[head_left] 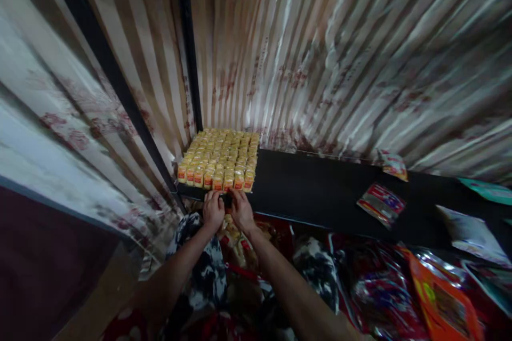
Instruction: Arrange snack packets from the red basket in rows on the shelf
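Note:
Small yellow packets [224,157] with red-and-orange labels stand in tight rows at the left end of a black shelf [304,181]. My left hand [214,209] is at the shelf's front edge with its fingers curled against the bottom of the front row; what they hold, if anything, is hidden. Close beside it, my right hand [241,210] has its fingertips closed at a front-row packet [228,180]. Below both hands, more yellow packets [245,248] lie loose in an open bag, partly covered by my forearms.
A red packet [382,203], a smaller packet [393,165], a white packet [474,234] and a green packet [488,190] lie along the shelf to the right. Large red bags [380,287] and an orange pouch [444,298] sit below. Dark posts [190,48] and a patterned curtain [304,64] stand behind.

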The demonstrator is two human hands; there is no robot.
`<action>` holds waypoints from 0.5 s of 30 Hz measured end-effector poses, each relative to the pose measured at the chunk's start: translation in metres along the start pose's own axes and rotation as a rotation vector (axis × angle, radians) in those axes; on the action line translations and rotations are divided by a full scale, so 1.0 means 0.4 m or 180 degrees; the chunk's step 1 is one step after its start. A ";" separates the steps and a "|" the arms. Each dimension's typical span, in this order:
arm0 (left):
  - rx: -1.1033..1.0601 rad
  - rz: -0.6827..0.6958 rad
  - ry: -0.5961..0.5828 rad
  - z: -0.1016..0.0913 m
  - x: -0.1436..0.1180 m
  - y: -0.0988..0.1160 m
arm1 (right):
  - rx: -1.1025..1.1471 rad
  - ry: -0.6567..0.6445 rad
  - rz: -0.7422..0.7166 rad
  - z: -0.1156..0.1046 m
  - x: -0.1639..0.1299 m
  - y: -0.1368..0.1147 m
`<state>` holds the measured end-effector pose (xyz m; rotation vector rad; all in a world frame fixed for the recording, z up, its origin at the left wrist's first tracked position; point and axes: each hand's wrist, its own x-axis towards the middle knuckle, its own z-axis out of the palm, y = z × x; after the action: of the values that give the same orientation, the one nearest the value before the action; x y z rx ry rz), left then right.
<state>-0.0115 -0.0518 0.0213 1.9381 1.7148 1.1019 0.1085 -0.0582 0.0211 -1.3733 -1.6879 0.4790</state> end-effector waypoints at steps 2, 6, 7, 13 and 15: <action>0.0018 0.0033 0.0058 0.001 -0.007 -0.004 | 0.0064 0.0017 0.0001 -0.006 -0.015 -0.004; 0.0033 0.0115 0.0078 -0.007 -0.046 -0.001 | 0.0080 -0.0096 0.0121 -0.030 -0.093 0.007; 0.0001 0.0152 0.0022 -0.007 -0.062 0.002 | 0.0011 -0.0203 0.0230 -0.039 -0.119 0.018; -0.0483 -0.0455 -0.1306 0.065 -0.177 0.024 | -0.1152 -0.1424 0.1672 -0.117 -0.237 0.118; -0.0647 -0.0843 -0.1796 0.112 -0.211 0.031 | -0.1379 -0.1753 0.1941 -0.134 -0.258 0.146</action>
<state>0.0313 -0.1234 -0.0271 1.6298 1.4256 0.5373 0.1861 -0.1472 -0.0338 -2.2511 -1.8449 0.9398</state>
